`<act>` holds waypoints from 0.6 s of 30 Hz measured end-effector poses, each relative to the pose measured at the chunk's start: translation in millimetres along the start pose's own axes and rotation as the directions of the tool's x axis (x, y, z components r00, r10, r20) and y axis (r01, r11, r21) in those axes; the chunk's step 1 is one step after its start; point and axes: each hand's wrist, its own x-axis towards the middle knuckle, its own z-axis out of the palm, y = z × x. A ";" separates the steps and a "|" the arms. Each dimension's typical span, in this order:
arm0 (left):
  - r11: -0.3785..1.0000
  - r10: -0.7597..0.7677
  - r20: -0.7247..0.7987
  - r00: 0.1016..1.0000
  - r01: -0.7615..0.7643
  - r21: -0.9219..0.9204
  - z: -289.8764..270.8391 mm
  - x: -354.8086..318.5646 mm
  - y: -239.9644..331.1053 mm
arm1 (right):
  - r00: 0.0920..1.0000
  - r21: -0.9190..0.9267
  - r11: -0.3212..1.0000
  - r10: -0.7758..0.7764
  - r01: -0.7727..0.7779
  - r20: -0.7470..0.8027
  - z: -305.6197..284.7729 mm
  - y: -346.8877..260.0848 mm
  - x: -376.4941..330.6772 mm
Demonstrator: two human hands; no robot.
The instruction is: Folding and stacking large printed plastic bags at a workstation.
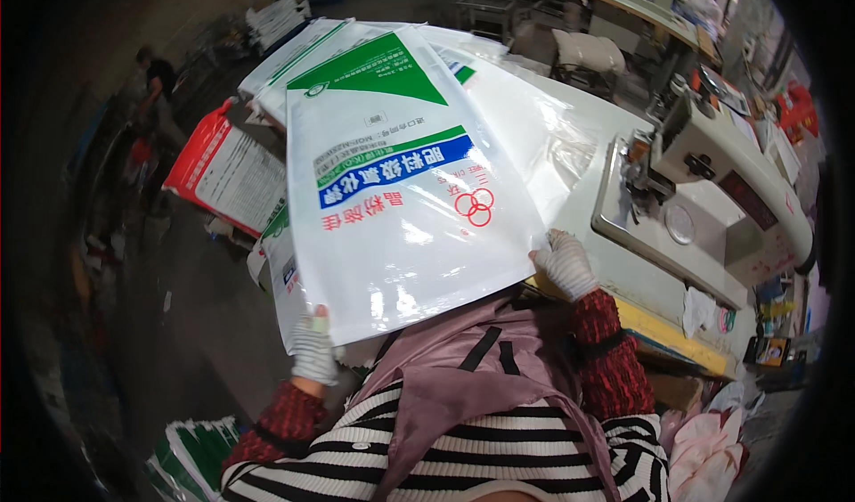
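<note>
A large white plastic sack with green, blue and red printing lies before me, its print upside down from my side. It rests over other flat sacks at the table's left part. My left hand, in a striped knitted glove with bare fingertips, grips the near left corner, thumb on top. At the near right corner my right hand, gloved the same way, pinches the edge. The fingers beneath the plastic are hidden. More printed sacks lie under its far end, partly covered.
A sewing machine stands on the pale work table to the right. A red and white sack hangs out at the left. Green and white sacks lie at the lower left. A person is far off at the left.
</note>
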 end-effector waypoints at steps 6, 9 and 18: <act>0.864 0.162 -0.196 0.967 -0.043 0.502 -181.7 5.8 -112.4 | 0.932 0.528 0.780 -0.356 0.336 -0.066 83.5 -91.2 -20.1; 0.832 -0.053 -0.357 0.933 0.239 0.501 -195.4 -25.2 -126.5 | 0.751 0.520 0.641 -0.661 0.564 0.000 76.2 -183.9 -20.3; 0.838 -0.369 -0.475 0.799 0.507 0.202 -184.1 56.8 -120.1 | 0.949 0.382 0.885 -0.310 0.267 0.057 198.8 -216.1 76.4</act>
